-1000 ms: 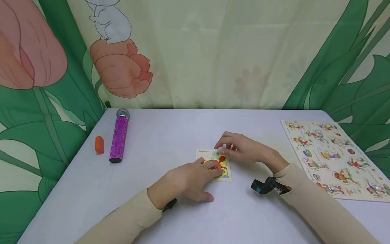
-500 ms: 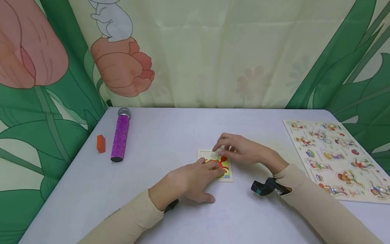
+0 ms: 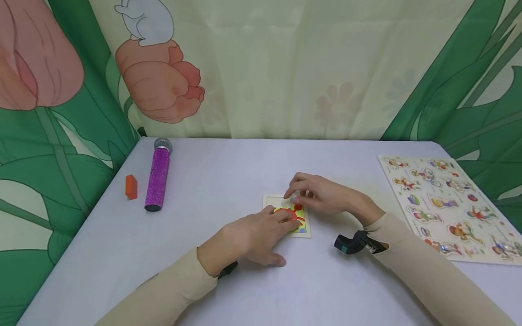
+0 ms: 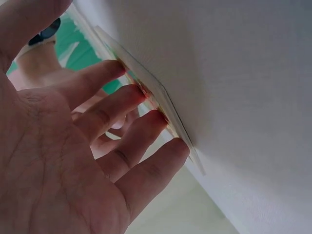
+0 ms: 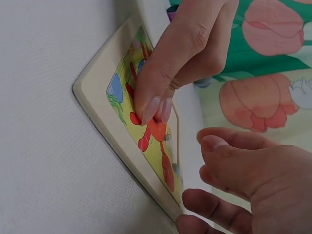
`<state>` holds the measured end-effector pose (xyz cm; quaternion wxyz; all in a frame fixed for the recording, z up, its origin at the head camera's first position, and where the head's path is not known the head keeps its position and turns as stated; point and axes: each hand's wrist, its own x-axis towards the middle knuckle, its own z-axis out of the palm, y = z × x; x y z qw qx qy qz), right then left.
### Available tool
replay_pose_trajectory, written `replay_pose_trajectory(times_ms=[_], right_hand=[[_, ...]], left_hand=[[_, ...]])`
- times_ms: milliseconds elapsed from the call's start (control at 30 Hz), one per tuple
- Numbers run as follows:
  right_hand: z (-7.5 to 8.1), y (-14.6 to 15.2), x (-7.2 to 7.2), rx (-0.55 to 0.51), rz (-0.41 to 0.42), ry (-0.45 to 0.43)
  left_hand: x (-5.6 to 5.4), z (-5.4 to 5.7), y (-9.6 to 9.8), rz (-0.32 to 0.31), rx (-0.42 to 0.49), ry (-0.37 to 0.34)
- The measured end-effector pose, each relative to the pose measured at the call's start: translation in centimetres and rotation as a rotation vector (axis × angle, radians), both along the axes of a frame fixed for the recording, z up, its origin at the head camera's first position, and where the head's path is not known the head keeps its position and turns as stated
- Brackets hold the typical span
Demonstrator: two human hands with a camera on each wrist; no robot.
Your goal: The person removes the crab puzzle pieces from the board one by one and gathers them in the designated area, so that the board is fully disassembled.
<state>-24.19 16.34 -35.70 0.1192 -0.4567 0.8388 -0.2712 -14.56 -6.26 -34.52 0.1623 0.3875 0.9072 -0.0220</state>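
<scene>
A small square wooden puzzle board [image 3: 301,234] lies on the white table, with a red crab on a yellow ground and a bare pale strip along its far side. My left hand [image 3: 261,237] reaches over it from the left. In the left wrist view, that hand's extended fingers [image 4: 151,126] press their tips on the picture. My right hand [image 3: 324,194] is at the board's far right corner, its fingers loosely bent. The right wrist view shows thumb and index finger close together, with nothing visible between them; lower fingers [image 5: 195,222] are by the board's edge.
A purple glittery microphone [image 3: 157,179] and an orange block [image 3: 131,187] lie at the left. A large pale board with cartoon figures [image 3: 442,216] lies at the right. Behind the table [image 3: 220,172] hangs a printed curtain [image 3: 261,68].
The head view has shifted slightly. Both hands stay in nearly the same place at the puzzle board, and the other things have not moved.
</scene>
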Motion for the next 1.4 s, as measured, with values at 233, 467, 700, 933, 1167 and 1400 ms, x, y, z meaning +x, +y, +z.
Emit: replay_pose_trajectory(times_ms=[233,467,700,933,1167,1400], right_hand=[[0.0,0.1,-0.1,0.036,-0.002,-0.009],[-0.4,0.2,-0.5,0.085,-0.033,0.031],[-0.3,0.0,-0.9,0.134,-0.042,0.033],[-0.4,-0.5,-1.3,0.1,-0.023,0.019],[-0.5,-0.5,-1.1,0.051,-0.055,-0.026],[-0.9,0.0,-0.6,0.001,-0.075,-0.071]], left_hand=[[-0.2,0.2,0.1,-0.001,-0.005,-0.008],[-0.2,0.1,0.1,0.001,0.003,-0.014],[-0.4,0.1,0.0,0.011,0.004,-0.019],[-0.4,0.1,-0.1,0.022,-0.002,-0.034],[-0.4,0.2,-0.2,0.033,-0.001,-0.029],[-0.1,0.1,-0.2,0.03,0.021,-0.043]])
